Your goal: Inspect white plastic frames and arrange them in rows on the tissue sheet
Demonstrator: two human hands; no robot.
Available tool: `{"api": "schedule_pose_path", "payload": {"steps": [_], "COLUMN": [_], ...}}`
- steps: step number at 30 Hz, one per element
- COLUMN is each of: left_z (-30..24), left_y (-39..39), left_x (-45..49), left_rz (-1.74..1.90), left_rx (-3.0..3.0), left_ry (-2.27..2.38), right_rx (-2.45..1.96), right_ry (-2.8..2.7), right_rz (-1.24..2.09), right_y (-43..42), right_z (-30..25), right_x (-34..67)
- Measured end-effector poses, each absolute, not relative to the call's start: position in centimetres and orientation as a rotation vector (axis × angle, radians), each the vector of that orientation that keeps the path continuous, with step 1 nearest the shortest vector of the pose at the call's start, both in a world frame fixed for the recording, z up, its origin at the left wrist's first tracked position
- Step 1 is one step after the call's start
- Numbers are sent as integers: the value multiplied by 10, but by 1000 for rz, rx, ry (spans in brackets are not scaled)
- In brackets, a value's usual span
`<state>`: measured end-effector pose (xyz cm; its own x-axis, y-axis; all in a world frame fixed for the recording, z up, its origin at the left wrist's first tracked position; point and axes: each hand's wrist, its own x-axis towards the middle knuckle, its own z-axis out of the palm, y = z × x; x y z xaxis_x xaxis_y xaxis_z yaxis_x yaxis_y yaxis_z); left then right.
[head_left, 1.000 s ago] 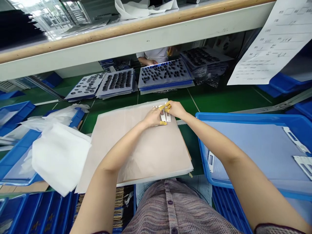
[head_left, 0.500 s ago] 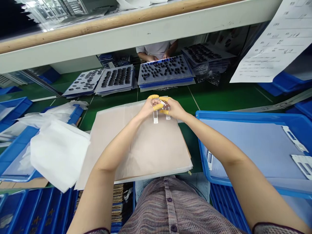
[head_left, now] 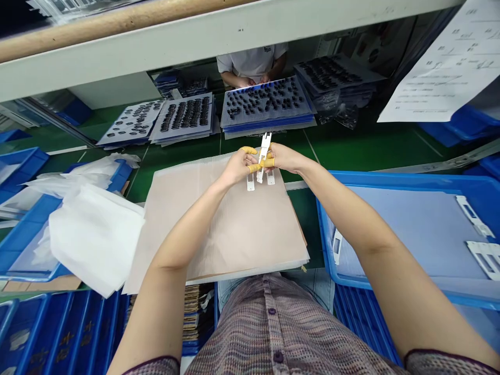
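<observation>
Over the far edge of the paper stack, a slim white plastic frame part point(head_left: 264, 148) stands tilted, nearly upright, between my hands. Yellow finger cots cover several of my fingertips. My right hand point(head_left: 288, 158) pinches the part from the right. From the left, my left hand point(head_left: 236, 167) has its fingers curled, with the thumb against the part's lower half and the index fingertip close to its edge. Two more white plastic parts, a left one point(head_left: 250, 183) and a right one point(head_left: 271, 178), lie on the paper beneath, partly hidden by my hands.
A stack of pale paper sheets point(head_left: 234, 229) lies before me. At right, a blue tray point(head_left: 390, 181) holds several white parts; at left, white sheets point(head_left: 94, 234) overhang another blue tray point(head_left: 58, 271). Across the bench, stacked boards point(head_left: 269, 121) carry black pieces, with a person point(head_left: 253, 65) behind.
The white part between my hands has been turned up, so its length now shows upright. My right hand has rotated and its fingers have closed along the part. The view has tilted slightly.
</observation>
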<state>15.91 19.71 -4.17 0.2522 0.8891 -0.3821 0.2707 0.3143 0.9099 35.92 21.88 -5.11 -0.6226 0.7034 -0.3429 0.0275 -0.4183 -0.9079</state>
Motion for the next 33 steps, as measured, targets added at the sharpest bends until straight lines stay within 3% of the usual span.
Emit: {"api": "schedule_pose_path", "payload": {"steps": [4, 10, 18, 26, 33], "left_z": [-44, -61, -73, -65, -73], "left_y": [194, 193, 184, 173, 172], "left_x": [162, 167, 180, 169, 170], "left_rz": [481, 350, 213, -19, 49], "left_rx": [1188, 1273, 1606, 1948, 1957], "left_ry": [1230, 1525, 1568, 1300, 1342], "right_rx": [-1171, -1609, -1639, -1636, -1679], "right_ry": [-1392, -1837, -2288, -2377, -2382], "right_rz": [2053, 1612, 1343, 1203, 1188], "right_y": [215, 215, 179, 175, 175], "right_z": [-60, -75, -83, -88, -84], "right_x": [359, 374, 377, 380, 381]}}
